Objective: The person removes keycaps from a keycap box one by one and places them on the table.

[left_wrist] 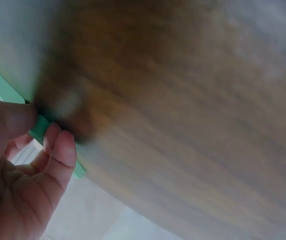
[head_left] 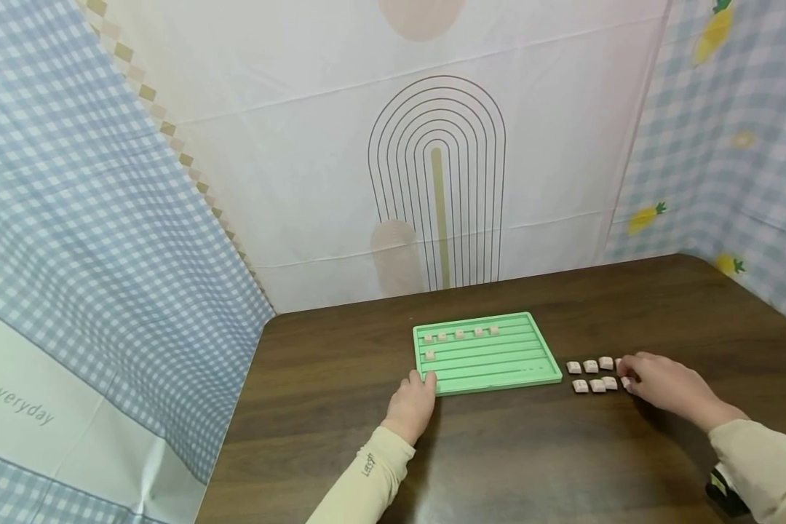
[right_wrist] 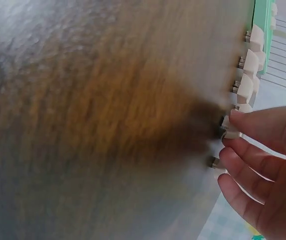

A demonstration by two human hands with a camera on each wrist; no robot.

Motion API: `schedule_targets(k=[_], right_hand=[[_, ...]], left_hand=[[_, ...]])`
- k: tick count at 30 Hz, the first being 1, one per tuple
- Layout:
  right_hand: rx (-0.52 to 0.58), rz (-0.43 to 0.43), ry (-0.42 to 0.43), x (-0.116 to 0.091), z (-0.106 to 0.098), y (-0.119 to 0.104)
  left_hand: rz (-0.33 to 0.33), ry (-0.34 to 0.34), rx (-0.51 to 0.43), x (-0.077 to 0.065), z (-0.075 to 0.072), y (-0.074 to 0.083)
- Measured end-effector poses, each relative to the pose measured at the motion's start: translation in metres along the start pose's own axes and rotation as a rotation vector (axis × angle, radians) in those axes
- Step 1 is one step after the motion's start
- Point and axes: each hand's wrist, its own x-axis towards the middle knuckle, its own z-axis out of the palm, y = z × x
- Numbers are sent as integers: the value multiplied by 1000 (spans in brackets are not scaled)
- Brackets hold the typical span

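Observation:
A light green ridged tray (head_left: pixel 491 369) lies on the table. Several pale keycaps (head_left: pixel 459 334) stand in its back row, and one keycap (head_left: pixel 429 355) sits at the left of the row below. My left hand (head_left: pixel 410 406) grips the tray's front left corner, thumb and fingertips on its green edge (left_wrist: pixel 40 127) in the left wrist view. Right of the tray, loose keycaps (head_left: pixel 590 367) form two rough rows. At their right end my right hand (head_left: pixel 671 386) pinches a keycap (right_wrist: pixel 232 134) between thumb and index finger, partly hidden by the fingers.
The dark wooden table (head_left: pixel 498 458) meets a white patterned cloth (head_left: pixel 314 182) at its back edge. Blue checked cloth (head_left: pixel 137 182) hangs on the left, with more checked cloth (head_left: pixel 747 167) on the right. A black object (head_left: pixel 723 495) shows by the right sleeve.

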Motion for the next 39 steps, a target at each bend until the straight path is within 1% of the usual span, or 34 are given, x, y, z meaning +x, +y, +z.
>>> schedule_targets(k=[4, 6, 8, 10, 12, 15, 16, 21, 24, 28, 33, 36, 39], right_hand=[[36, 7, -30, 2, -8, 0], [49, 9, -32, 5, -14, -2], [54, 4, -22, 9, -19, -7], [46, -8, -6, 16, -22, -16], [45, -31, 4, 27, -23, -28], [65, -70, 10, 46, -22, -52], [79, -87, 9, 53, -20, -62], [119, -162, 24, 87, -4, -113], [116, -205, 34, 109, 11, -141], [145, -223, 46, 135, 31, -174], [186, -224, 38, 154, 53, -202], [153, -238, 60, 159, 61, -213], [91, -247, 96, 163, 65, -221]], left_hand=[[1, -16, 5, 0, 0, 0], [-7, -34, -7, -1, -1, 1], [-15, -34, -11, -1, -1, 2], [-22, 0, 5, -2, -1, 2], [-22, 54, 48, -3, -2, 1], [-16, 143, 125, -6, -3, 2], [-14, 163, 145, -6, -2, 3], [-29, 253, 219, -5, 2, 8], [-43, 274, 244, -4, 4, 10], [-54, 264, 241, -2, 4, 11], [-57, 259, 246, -1, 7, 13], [-64, 256, 264, -1, 8, 13], [-73, 226, 269, 0, 7, 12]])
